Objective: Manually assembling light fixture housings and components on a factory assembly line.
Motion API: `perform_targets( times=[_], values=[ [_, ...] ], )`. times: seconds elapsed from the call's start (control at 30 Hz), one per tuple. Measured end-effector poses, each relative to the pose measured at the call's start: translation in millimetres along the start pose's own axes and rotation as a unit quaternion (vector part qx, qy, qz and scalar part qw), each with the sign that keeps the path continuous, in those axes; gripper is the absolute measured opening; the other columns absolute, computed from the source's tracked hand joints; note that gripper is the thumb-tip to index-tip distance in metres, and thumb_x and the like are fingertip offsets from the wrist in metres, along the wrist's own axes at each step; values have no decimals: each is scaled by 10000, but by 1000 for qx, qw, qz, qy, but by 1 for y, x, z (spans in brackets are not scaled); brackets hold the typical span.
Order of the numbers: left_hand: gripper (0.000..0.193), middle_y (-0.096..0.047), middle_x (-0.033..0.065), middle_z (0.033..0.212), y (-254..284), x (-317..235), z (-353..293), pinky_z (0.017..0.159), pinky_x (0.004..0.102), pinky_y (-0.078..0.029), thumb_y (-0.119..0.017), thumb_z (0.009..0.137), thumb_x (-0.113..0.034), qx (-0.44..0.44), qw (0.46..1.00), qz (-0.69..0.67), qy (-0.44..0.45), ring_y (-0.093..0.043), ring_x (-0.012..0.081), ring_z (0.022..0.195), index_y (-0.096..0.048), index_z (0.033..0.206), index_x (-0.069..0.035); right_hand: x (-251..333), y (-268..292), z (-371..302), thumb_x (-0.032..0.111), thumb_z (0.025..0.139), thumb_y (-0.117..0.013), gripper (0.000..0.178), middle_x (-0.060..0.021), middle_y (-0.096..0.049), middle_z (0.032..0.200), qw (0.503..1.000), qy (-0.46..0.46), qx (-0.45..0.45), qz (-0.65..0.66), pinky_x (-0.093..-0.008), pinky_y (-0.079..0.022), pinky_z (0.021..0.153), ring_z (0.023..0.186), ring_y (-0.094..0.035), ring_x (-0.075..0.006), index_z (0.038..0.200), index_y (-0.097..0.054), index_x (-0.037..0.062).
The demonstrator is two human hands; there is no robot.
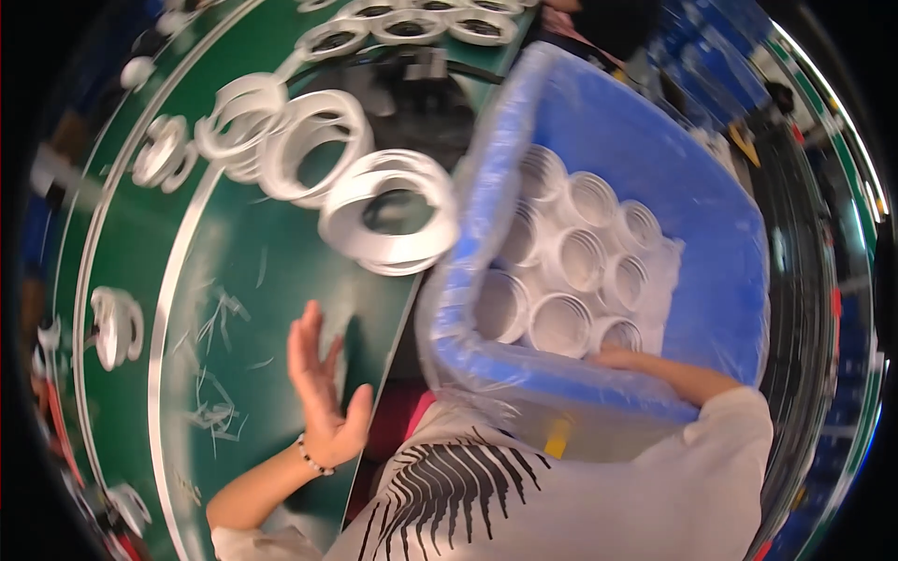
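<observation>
My left hand (329, 397) is raised over the green table, empty, its fingers spread; a beaded bracelet circles the wrist. Into the blue bin (720, 178), lined with clear plastic, reaches my right hand (619, 357). It is at the near stack of white rings (621, 330) in there, and its fingertips are too small and hidden to tell whether they grip it. Several more stacks of white rings (581, 259) stand in rows inside the bin. On the table ahead of my left hand lie loose piles of large white rings (351, 220).
Thin white scraps (217, 411) litter the green table (253, 318). White parts (117, 327) sit along its left side, beyond a pale rail (166, 309). At the back, white rings with dark centres (407, 26) stand beside a black object (421, 103). Blue crates (720, 56) are behind the bin.
</observation>
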State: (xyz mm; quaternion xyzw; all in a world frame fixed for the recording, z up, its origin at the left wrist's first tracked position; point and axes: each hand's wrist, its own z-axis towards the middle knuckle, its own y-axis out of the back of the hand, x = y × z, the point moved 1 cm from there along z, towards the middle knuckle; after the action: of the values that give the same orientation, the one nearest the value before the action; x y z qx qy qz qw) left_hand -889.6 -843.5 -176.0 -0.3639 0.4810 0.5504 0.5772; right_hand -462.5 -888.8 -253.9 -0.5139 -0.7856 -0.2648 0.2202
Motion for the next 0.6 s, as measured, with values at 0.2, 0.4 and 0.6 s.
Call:
perform_targets(
  times=[0.2, 0.4, 0.6],
  values=[
    [784, -53, 207, 1392, 13, -11, -10, 996, 437, -215, -435, 713, 12, 52, 998, -2, -22, -105, 313, 1298, 28, 1343, -45, -10, 34, 8, 121, 619, -670, 428, -72, -596, 927, 985, -52, -1, -165, -300, -458, 697, 807, -559, -169, 1017, -555, 11],
    [561, -351, 231, 1259, 31, -17, -13, 947, 381, -327, -438, 689, 60, 117, 967, 109, -201, -370, 368, 1156, -321, 1235, 11, 61, 70, -52, 115, 550, -735, 523, -121, -579, 998, 955, -18, -4, -295, -309, -426, 801, 919, -546, -192, 1023, -544, -2],
    [323, -546, 112, 904, 57, -89, -29, 827, 354, -413, -551, 725, -175, 478, 780, 402, -45, -536, 243, 868, -490, 996, -10, 153, -16, -147, 74, 463, -761, 640, -234, -560, 934, 697, 166, -496, -491, -371, -423, 777, 898, -521, -385, 1032, -501, -61]
  ],
)
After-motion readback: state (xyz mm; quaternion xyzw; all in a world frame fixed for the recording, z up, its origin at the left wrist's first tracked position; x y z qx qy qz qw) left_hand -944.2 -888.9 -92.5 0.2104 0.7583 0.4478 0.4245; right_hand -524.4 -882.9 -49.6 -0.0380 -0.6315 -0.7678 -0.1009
